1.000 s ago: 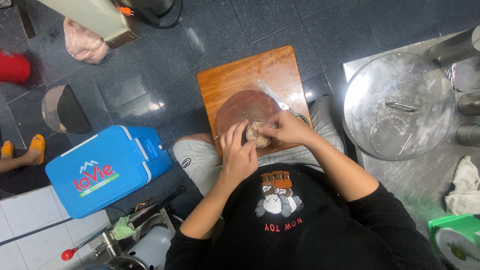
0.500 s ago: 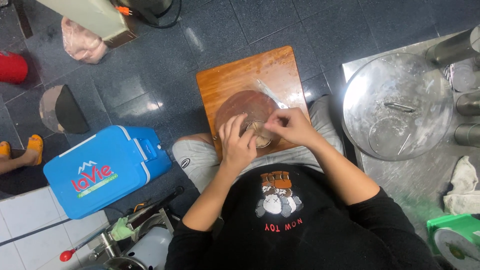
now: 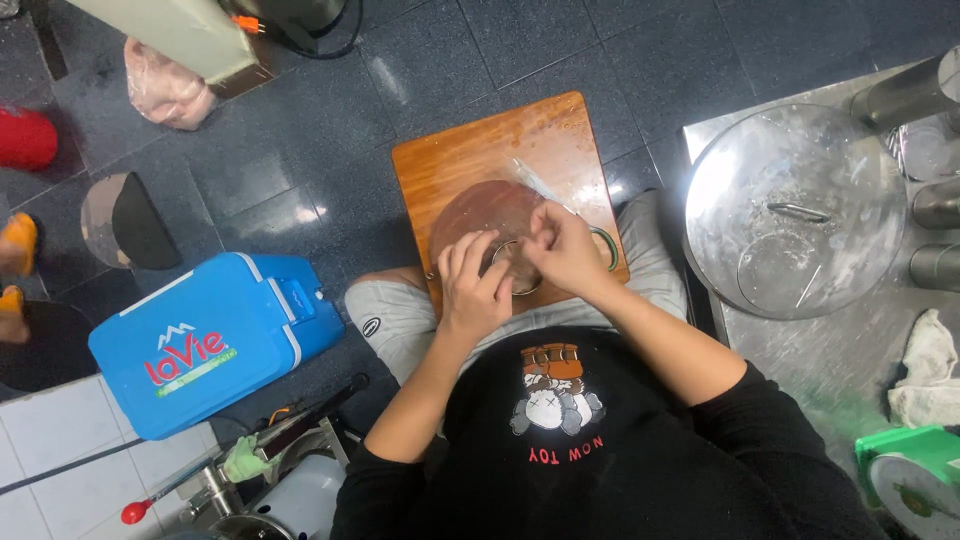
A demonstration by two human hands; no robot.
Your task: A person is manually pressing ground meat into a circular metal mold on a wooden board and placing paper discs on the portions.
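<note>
A wooden cutting board (image 3: 470,150) rests across my lap, with a round brown disc (image 3: 478,210) lying on it. My left hand (image 3: 475,292) sits at the disc's near edge, its fingers curled over a thin metal ring (image 3: 528,290). From the other side, my right hand (image 3: 566,250) comes in with bunched fingertips pressed down inside that ring. What they pinch is hidden. A clear thin strip (image 3: 535,180) lies on the board just beyond my right hand. A green ring (image 3: 608,248) shows at the board's right edge.
A large steel bowl (image 3: 795,210) stands on a metal counter (image 3: 850,360) to my right, with steel cylinders (image 3: 935,205), a white rag (image 3: 925,370) and a green scale (image 3: 915,480). A blue cooler box (image 3: 210,340) sits on the dark tiled floor to my left.
A pale lump seen between my fingers a second ago is now covered. Both hands have closed in over the ring; my left fingers have slid forward onto its rim.
</note>
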